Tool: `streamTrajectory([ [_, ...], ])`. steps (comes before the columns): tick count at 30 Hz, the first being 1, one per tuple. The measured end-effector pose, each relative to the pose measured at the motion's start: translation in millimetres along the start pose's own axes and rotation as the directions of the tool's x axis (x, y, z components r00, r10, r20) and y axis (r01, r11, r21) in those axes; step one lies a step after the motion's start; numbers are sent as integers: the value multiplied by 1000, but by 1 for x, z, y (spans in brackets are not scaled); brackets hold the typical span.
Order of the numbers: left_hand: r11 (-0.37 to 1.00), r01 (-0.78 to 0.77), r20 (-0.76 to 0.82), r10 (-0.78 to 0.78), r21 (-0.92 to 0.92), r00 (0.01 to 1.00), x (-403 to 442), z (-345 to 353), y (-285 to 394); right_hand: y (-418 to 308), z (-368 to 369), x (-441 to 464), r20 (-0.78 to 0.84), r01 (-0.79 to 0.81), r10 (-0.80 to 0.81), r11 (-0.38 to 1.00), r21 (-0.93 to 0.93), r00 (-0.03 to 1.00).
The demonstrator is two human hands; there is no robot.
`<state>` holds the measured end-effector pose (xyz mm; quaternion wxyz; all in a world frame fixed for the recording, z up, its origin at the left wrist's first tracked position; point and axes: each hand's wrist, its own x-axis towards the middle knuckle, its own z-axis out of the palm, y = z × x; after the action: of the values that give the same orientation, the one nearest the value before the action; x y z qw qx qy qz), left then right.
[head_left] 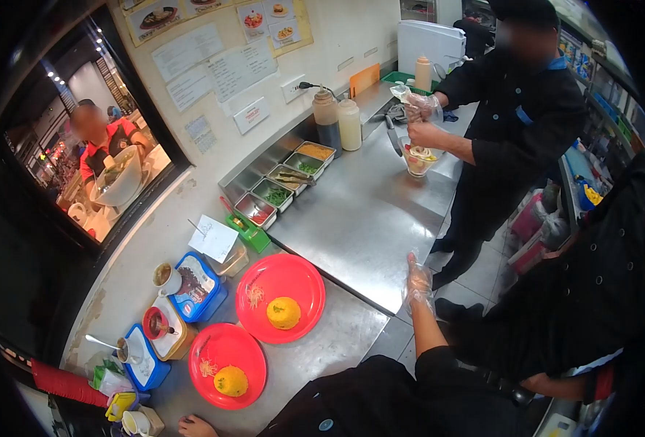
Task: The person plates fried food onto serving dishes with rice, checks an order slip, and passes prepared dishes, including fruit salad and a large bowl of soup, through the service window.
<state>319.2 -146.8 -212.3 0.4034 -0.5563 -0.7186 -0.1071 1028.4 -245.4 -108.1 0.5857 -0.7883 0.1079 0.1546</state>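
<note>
My left hand [197,427] shows only in part at the bottom edge. It rests bare on the steel counter below the nearer red plate [249,342], its fingers lying loosely with nothing seen in them. A clear plastic glove covers my right hand [418,282], which is stretched out at the edge of the steel worktop [344,240] with fingers extended and nothing held. Each plate carries a yellow rice mound and pale shreds: the nearer rice mound [230,381] and the farther rice mound [283,313], the latter on a second red plate [311,291].
A co-worker [526,109] in black holds a clear bag over a dessert glass [417,159]. Another person [584,291] stands close at right. Topping trays [271,191], sauce bottles [349,124] and blue-rimmed tubs [198,284] line the wall. Someone [107,146] shows through the window.
</note>
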Motion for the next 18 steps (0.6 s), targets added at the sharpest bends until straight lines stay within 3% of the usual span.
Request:
streamTrajectory([
  [2,991,-118,-2,118,-67,993,-2,6,-9,2,-2,5,76,38,-36,999,-26,996],
  [6,995,-102,69,103,-20,992,2,-8,-4,3,2,2,16,25,-25,1000,13,1000],
  [8,988,-153,-50,151,-25,987,0,1,-7,6,2,8,60,-65,63,998,21,996],
  [12,991,-104,-27,102,-79,994,7,-15,3,16,7,15,44,15,-17,999,51,999],
  [14,999,-52,-70,51,-15,996,5,-17,6,20,6,18,17,41,-41,999,-34,999],
  [18,998,-56,-4,56,35,998,12,-30,9,23,6,22,74,1,-1,1000,8,997],
])
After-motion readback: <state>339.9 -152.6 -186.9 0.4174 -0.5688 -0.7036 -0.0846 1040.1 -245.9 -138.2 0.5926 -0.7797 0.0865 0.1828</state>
